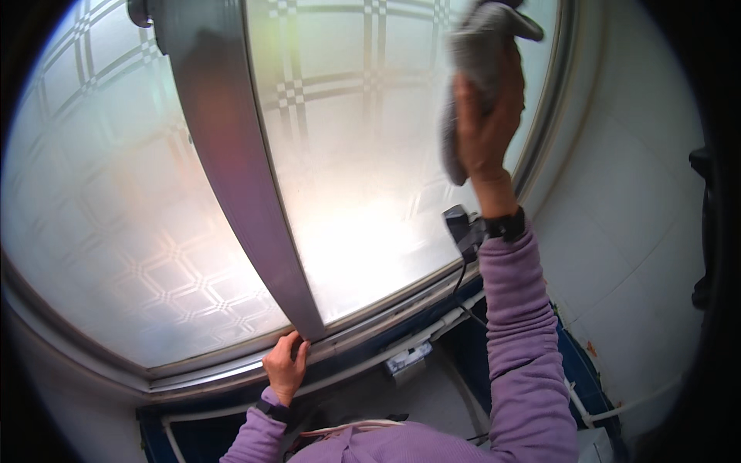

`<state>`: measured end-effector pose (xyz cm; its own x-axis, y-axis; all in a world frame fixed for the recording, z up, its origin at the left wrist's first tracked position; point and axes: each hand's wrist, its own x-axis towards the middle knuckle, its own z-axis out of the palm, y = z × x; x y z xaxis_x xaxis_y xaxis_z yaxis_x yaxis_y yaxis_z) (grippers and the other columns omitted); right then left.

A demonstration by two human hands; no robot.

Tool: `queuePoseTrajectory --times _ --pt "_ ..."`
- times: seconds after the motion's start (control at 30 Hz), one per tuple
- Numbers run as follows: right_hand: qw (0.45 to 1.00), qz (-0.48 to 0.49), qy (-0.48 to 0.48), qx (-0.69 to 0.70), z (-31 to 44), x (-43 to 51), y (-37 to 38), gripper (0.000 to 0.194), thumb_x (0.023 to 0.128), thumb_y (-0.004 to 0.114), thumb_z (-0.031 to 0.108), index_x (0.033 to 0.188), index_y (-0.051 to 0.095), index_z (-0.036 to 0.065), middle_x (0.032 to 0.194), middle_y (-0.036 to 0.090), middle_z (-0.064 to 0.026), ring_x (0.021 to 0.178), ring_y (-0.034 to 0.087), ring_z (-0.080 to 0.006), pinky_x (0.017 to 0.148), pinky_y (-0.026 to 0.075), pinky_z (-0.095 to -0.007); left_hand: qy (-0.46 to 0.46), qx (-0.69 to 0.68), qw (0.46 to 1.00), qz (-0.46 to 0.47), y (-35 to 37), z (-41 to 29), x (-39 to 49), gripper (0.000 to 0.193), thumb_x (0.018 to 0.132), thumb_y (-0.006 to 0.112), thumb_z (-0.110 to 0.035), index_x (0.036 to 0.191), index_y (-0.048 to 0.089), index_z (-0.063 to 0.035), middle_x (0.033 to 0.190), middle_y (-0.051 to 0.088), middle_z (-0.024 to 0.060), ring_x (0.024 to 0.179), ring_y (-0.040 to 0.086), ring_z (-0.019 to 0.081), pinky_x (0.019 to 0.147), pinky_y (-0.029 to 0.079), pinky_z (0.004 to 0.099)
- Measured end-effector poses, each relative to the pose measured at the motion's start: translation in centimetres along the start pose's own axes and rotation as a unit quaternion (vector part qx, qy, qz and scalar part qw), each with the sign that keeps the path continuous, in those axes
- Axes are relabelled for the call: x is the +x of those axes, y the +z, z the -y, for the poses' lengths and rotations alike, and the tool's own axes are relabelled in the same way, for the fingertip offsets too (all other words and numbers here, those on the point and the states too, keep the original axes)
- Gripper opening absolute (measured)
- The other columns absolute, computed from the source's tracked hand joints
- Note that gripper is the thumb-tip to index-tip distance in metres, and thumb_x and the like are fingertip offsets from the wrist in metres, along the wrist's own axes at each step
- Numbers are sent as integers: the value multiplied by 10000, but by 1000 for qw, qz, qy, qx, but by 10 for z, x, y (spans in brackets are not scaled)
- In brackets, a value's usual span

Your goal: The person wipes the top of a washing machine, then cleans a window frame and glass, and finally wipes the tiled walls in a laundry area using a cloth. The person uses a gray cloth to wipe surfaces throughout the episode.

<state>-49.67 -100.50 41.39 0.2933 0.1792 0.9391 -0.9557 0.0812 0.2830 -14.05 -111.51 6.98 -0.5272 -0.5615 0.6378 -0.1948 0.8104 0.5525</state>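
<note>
My right hand [486, 136] holds a bunched grey cloth [477, 49] against the upper right part of a frosted, check-patterned glass pane [359, 150]. Hand and cloth are slightly blurred. Lower down, my left hand [285, 364] touches the bottom window rail at the foot of the metal window stile [231, 144]. Its fingers are curled, and their grip on the frame is partly hidden. To the left of the stile is a second patterned pane [133, 202].
A dark device with a cable [461, 231] is beside my right wrist, near the glass. Below the sill [341, 347] run white pipes [446, 324], with a small white-and-grey box [408, 360] near them. A white tiled wall [625, 220] stands close on the right.
</note>
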Motion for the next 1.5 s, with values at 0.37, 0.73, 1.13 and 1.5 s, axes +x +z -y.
queuePoseTrajectory --times 0.37,0.73,1.13,1.5 --pt "930 -45 362 -44 -13 -139 -60 577 1016 587 224 1491 396 -41 1531 406 -259 1427 379 -386 1205 238 -449 51 44 998 -9 6 10 -7 291 818 773 -138 1088 670 -101 827 651 101 689 653 321 574 480 403" --pt "978 206 -9 -19 152 -74 -7 383 779 735 252 1157 711 200 1319 587 -83 1395 428 -398 1151 187 -665 35 27 999 -5 7 12 -13 266 839 761 -167 1079 673 -96 866 673 103 740 674 328 608 507 411" --pt "989 10 -150 -7 59 219 88 553 889 685 382 1355 577 104 1376 570 -142 1346 466 -345 1105 311 -529 28 25 999 -30 -3 -9 -13 228 909 721 -166 1122 685 -95 940 705 114 794 690 317 679 552 377" --pt "991 47 118 52 -29 352 90 564 1000 426 488 1382 544 91 1340 617 -175 1274 552 -327 1049 418 -418 6 1 1000 -8 -7 -20 -13 195 917 691 -121 1099 680 -51 927 693 173 787 680 355 685 549 399"
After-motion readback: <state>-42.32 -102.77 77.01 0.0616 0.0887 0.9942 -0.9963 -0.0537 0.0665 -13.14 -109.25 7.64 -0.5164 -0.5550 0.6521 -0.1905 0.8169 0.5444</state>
